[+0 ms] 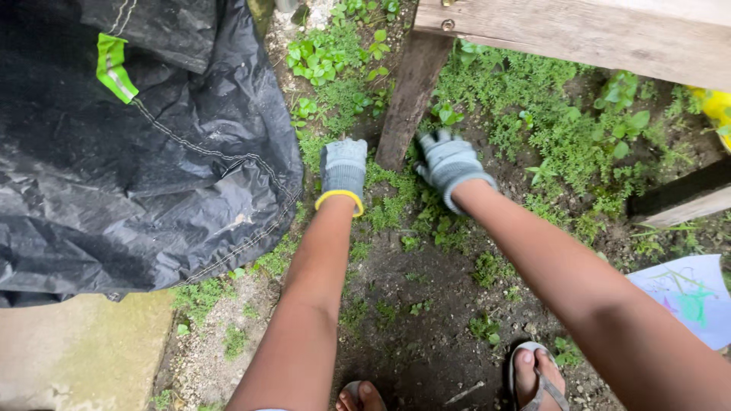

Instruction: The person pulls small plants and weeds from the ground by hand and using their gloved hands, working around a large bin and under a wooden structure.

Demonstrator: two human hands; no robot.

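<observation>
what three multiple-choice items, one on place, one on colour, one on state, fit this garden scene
1. Where does the black plastic tarp lie?
A left of the hands
B right of the hands
C under the feet

2. What colour is the left grey knit glove's cuff band?
A red
B yellow
C blue

3. How is the left hand placed?
A raised overhead
B holding a trowel
C down among the low green weeds

Answers: 1 A, it fills the upper left. 2 B, a yellow edge rings the wrist. 3 C, its fingers reach into the greenery beside the weathered wooden post.
</observation>
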